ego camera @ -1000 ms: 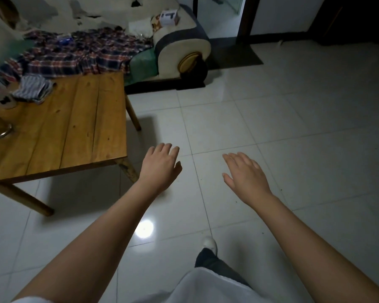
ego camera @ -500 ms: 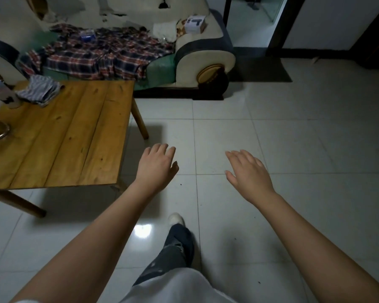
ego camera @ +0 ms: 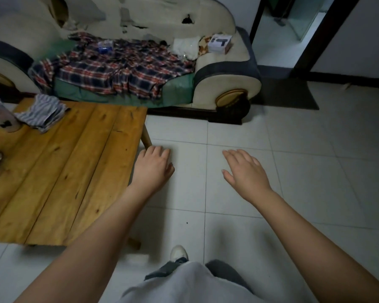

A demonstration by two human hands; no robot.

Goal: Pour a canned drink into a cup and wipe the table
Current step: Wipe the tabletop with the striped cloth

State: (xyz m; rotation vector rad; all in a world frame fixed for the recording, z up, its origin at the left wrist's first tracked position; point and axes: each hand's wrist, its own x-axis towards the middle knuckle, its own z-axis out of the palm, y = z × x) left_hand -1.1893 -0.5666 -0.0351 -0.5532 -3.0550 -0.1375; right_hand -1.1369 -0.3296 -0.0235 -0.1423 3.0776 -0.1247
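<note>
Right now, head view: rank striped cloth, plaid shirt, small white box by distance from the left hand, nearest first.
From the left hand:
1. Striped cloth, far-left end of the wooden table.
2. Plaid shirt, spread on the sofa seat beyond the table.
3. Small white box, on the sofa's right armrest, farthest back.

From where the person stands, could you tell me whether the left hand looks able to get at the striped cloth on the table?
Probably yes: the left hand is open, and only bare tabletop lies toward the cloth.
</note>
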